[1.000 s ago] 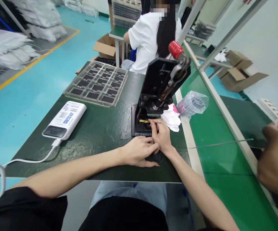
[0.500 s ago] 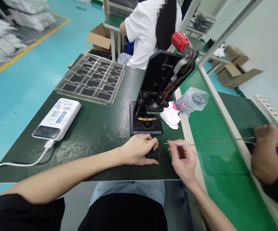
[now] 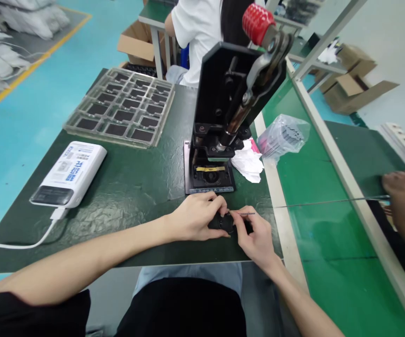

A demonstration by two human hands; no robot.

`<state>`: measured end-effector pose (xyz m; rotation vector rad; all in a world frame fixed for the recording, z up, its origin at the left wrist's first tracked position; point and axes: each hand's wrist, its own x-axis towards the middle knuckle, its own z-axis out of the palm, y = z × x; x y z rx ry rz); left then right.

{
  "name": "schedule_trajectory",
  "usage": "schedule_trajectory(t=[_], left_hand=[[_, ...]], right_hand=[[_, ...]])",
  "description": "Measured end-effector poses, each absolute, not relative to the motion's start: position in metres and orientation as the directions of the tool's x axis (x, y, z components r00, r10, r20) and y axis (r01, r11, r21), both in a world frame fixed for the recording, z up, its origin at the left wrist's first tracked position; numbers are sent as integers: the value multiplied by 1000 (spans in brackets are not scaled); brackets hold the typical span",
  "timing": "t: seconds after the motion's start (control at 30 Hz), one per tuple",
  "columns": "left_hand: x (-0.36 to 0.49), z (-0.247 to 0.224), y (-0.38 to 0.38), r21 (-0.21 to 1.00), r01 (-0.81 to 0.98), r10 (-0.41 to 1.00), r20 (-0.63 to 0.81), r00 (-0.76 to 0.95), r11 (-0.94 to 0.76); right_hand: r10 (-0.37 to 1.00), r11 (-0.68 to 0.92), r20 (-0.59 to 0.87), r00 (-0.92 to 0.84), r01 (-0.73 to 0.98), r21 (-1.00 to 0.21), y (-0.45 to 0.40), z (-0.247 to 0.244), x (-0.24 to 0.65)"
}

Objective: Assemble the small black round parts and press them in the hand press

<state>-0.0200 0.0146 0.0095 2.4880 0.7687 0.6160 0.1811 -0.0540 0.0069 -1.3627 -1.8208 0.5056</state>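
Note:
My left hand [image 3: 197, 219] rests on the green table and grips a small black part with a round face [image 3: 226, 223], fingers above and thumb along its near edge. My right hand [image 3: 255, 236] pinches a thin, pointed metal tool [image 3: 248, 214]. The tool's tip is at the upper right edge of the black part, partly hidden by my fingers. Just beyond my hands stands a black hand press [image 3: 232, 107] with a red grip [image 3: 257, 23]. In its base fixture [image 3: 211, 180] lies a yellow strip [image 3: 209, 169].
A clear tray [image 3: 113, 133] with dark flat pieces stands far left. Nearer is a white power bank [image 3: 71, 173] with a cable [image 3: 41, 240]. Right of the press are crumpled white tissue [image 3: 249, 164] and a plastic bag [image 3: 285, 138]. Another person's hand [image 3: 404, 182] is at far right.
My right hand has moved left and brought the tool to the black part. My left hand keeps hold of the part. The view has shifted slightly; the other person's arm moved right.

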Motion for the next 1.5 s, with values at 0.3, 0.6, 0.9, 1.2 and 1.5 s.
schedule_trajectory(t=[0.3, 0.6, 0.9, 1.2, 1.5], left_hand=[[-20, 12, 13, 523, 402, 596, 277, 754, -751], [-19, 7, 13, 689, 337, 632, 225, 742, -642], [-17, 6, 13, 797, 276, 675, 210, 708, -538], [-19, 6, 14, 745, 311, 656, 220, 722, -591], [-18, 5, 13, 727, 359, 669, 183, 721, -585]], right_hand=[[904, 401, 397, -162, 643, -652, -53, 10, 178], [897, 423, 395, -197, 643, -639, -50, 10, 172], [872, 227, 399, 283, 488, -843, -53, 15, 180], [928, 320, 372, 8, 492, -810, -57, 13, 183], [982, 160, 184, 32, 356, -921, -50, 12, 179]])
